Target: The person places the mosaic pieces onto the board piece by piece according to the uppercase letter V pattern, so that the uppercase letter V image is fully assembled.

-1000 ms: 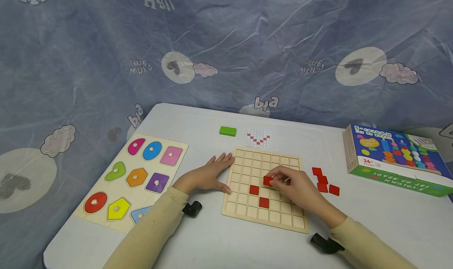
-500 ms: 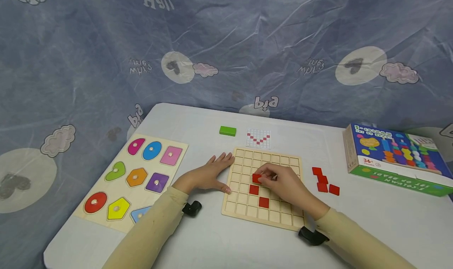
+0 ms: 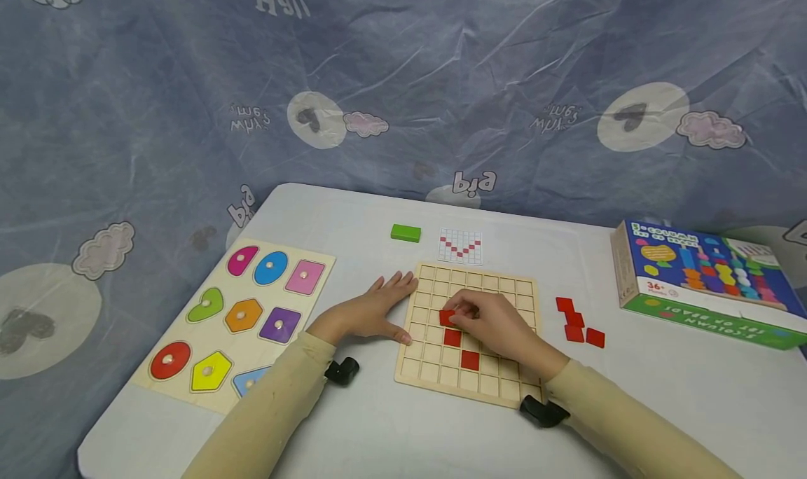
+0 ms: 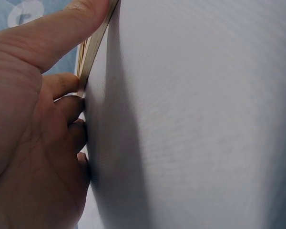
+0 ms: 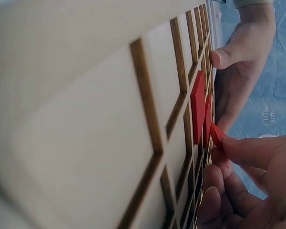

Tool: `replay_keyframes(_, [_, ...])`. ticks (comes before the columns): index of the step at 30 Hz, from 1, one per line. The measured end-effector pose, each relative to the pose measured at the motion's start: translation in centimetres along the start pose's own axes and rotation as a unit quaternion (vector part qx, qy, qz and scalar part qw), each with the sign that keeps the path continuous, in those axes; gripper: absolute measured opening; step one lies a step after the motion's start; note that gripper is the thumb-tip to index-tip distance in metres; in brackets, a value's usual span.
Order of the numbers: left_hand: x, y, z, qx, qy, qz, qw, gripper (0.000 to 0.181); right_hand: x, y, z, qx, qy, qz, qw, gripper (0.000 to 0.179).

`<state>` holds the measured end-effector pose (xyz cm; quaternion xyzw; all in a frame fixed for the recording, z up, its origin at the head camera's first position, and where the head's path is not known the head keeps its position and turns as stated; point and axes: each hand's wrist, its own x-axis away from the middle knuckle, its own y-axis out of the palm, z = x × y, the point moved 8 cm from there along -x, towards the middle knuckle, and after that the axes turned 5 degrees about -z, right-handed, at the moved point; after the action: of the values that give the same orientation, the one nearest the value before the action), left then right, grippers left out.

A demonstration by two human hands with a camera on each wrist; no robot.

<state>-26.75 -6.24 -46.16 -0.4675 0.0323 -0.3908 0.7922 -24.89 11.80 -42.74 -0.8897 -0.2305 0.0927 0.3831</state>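
A wooden grid board [image 3: 435,375] lies in the middle of the table, with one red square tile [image 3: 452,337] and a second red tile [image 3: 470,361] set in its cells. Between thumb and fingers my right hand [image 3: 494,325] pinches another red tile [image 3: 446,318], just beyond the upper of those two. In the right wrist view this pinched tile [image 5: 217,133] is tilted against the grid. Spread flat, my left hand [image 3: 372,313] rests at the board's left side. Its thumb and fingers touch the board's edge [image 4: 92,56] in the left wrist view.
Several loose red tiles [image 3: 574,333] lie right of the board. Behind it are a pattern card [image 3: 461,256] and a green block [image 3: 405,233]. A shape puzzle [image 3: 183,314] with knobbed pieces is at the left, a toy box [image 3: 712,276] at the right.
My right hand has moved left over the board with its red tile, from right of the upper set tile to just beyond it. The left hand has stayed in place.
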Motion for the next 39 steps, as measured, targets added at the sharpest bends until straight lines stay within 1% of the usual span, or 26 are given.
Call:
replay_keyframes(12, [-0.1, 0.0, -0.1, -0.001, 0.0, 0.0, 1.0, 0.114, -1.0, 0.8, -0.4, 0.007, 0.006, -0.014, 0.9999, 0.01])
replay_keyframes(20, [-0.1, 0.0, 0.0, 0.002, 0.003, 0.0, 1.0, 0.114, -1.3, 1.0, -0.4, 0.02, 0.003, -0.014, 0.9997, 0.01])
replay_keyframes(31, [0.0, -0.1, 0.2, 0.002, 0.003, -0.002, 1.0, 0.113, -1.6, 1.3, -0.6, 0.052, 0.005, -0.006, 0.9986, 0.011])
replay_keyframes(39, [0.1, -0.2, 0.2, 0.006, 0.003, -0.003, 1.0, 0.112, -1.6, 1.2, -1.0, 0.072, -0.009, -0.009, 0.9973, 0.015])
